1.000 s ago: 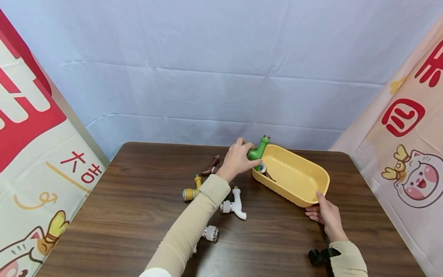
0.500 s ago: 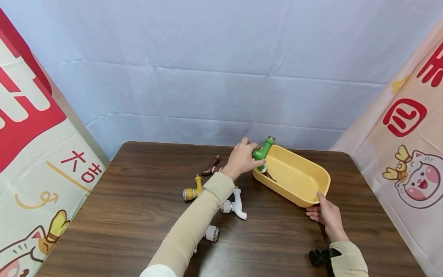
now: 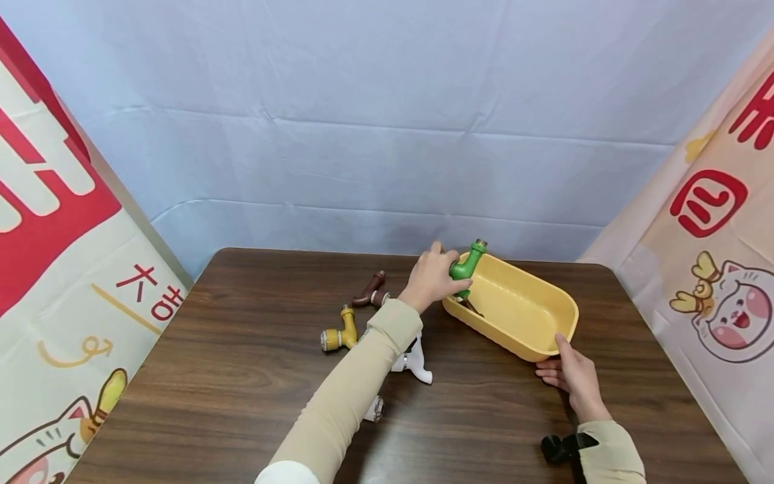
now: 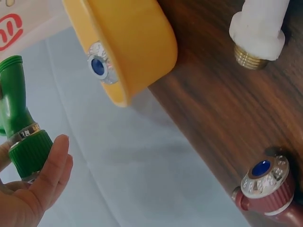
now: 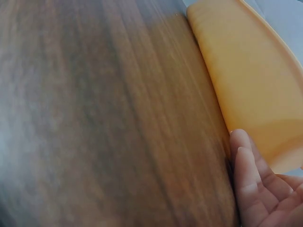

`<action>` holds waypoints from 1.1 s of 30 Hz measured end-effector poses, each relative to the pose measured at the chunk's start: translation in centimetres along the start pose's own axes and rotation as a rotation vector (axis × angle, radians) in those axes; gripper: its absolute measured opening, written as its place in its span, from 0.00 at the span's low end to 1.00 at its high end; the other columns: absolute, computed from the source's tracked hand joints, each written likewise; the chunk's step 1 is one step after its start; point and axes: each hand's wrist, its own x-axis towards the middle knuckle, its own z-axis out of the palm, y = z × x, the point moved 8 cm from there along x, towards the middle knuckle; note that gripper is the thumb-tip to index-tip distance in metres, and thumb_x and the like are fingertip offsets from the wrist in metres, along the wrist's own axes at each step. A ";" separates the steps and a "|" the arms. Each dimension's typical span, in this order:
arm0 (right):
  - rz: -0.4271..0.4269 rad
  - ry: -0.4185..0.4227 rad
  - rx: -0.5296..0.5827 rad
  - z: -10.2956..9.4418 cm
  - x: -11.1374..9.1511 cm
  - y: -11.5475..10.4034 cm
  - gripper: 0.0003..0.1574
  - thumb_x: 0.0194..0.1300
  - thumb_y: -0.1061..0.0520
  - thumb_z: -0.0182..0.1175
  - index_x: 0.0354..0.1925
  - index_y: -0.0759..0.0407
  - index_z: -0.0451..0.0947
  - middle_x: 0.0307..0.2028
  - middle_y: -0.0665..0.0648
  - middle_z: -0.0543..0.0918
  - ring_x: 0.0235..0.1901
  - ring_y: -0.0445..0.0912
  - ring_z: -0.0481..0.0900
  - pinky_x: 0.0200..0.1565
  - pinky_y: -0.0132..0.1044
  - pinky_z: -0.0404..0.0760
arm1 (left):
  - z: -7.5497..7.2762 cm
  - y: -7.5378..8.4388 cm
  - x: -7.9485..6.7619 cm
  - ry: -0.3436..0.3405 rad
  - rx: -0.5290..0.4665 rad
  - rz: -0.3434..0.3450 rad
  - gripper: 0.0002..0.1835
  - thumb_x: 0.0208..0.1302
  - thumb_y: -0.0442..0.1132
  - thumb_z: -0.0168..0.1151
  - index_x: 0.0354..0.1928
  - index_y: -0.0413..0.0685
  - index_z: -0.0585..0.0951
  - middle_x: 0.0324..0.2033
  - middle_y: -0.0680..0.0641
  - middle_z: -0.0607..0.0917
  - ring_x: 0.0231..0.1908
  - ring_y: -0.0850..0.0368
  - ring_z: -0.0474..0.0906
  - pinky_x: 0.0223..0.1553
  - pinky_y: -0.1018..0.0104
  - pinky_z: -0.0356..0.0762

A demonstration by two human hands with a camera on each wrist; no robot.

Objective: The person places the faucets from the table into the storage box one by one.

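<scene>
My left hand grips a green faucet by its ridged knob. In the head view it is above the left end of a yellow plastic basin. My right hand holds the basin's near right corner, thumb at the rim and fingers against the outside wall. Another faucet lies inside the basin; its silver cap with a blue centre shows in the left wrist view, the rest mostly hidden. Left of the basin lie a brown faucet, a yellow faucet and a white faucet.
Another white-and-silver faucet knob is partly covered by my left sleeve. Everything stands on a dark wood-grain table. A pale blue cloth hangs behind it, with printed banners at both sides.
My left hand has shifted slightly to the right with the green faucet, farther over the basin. My left forearm now covers more of the white faucets. The right hand and basin have hardly moved.
</scene>
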 end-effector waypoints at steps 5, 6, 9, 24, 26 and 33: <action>0.004 -0.007 0.000 0.1 -0.1 0.0 0.50 0.64 0.32 0.41 0.61 0.75 0.53 0.19 0.49 0.81 0.21 0.40 0.81 0.28 0.34 0.80 | 0.7 -0.1 0.2 -0.019 0.026 -0.022 0.25 0.55 0.58 0.60 0.50 0.52 0.77 0.40 0.47 0.69 0.30 0.58 0.66 0.24 0.75 0.67; 0.004 -0.007 0.001 0.1 -0.1 0.0 0.50 0.64 0.32 0.41 0.61 0.75 0.53 0.19 0.49 0.81 0.21 0.40 0.81 0.28 0.34 0.80 | 0.8 -0.1 0.3 -0.026 0.038 -0.024 0.25 0.55 0.59 0.60 0.51 0.52 0.77 0.40 0.47 0.68 0.30 0.58 0.66 0.23 0.75 0.67; 0.004 -0.005 -0.001 0.0 0.0 0.0 0.50 0.64 0.32 0.41 0.61 0.75 0.53 0.19 0.49 0.81 0.21 0.40 0.81 0.28 0.34 0.80 | 1.2 0.0 0.5 -0.041 0.070 -0.020 0.26 0.55 0.59 0.59 0.52 0.52 0.77 0.39 0.47 0.68 0.29 0.58 0.65 0.23 0.74 0.66; 0.005 0.008 -0.003 -0.2 0.1 0.2 0.51 0.63 0.30 0.41 0.59 0.75 0.56 0.19 0.49 0.81 0.21 0.40 0.81 0.28 0.33 0.80 | 2.6 1.2 1.6 -0.083 0.083 -0.027 0.26 0.55 0.58 0.59 0.52 0.54 0.77 0.39 0.48 0.69 0.29 0.58 0.65 0.23 0.74 0.66; 0.004 0.011 -0.003 -0.2 0.1 0.2 0.50 0.63 0.31 0.41 0.59 0.74 0.56 0.19 0.49 0.81 0.21 0.40 0.81 0.27 0.34 0.80 | 2.8 1.4 1.6 -0.089 0.083 -0.031 0.26 0.55 0.59 0.59 0.52 0.54 0.77 0.39 0.48 0.68 0.29 0.58 0.65 0.22 0.74 0.65; -0.002 0.013 0.001 -0.2 0.1 0.0 0.50 0.63 0.31 0.42 0.59 0.74 0.56 0.19 0.49 0.81 0.21 0.40 0.81 0.27 0.34 0.80 | 3.1 1.9 2.0 -0.076 0.091 -0.026 0.24 0.54 0.58 0.60 0.50 0.55 0.78 0.37 0.49 0.68 0.29 0.58 0.64 0.22 0.74 0.65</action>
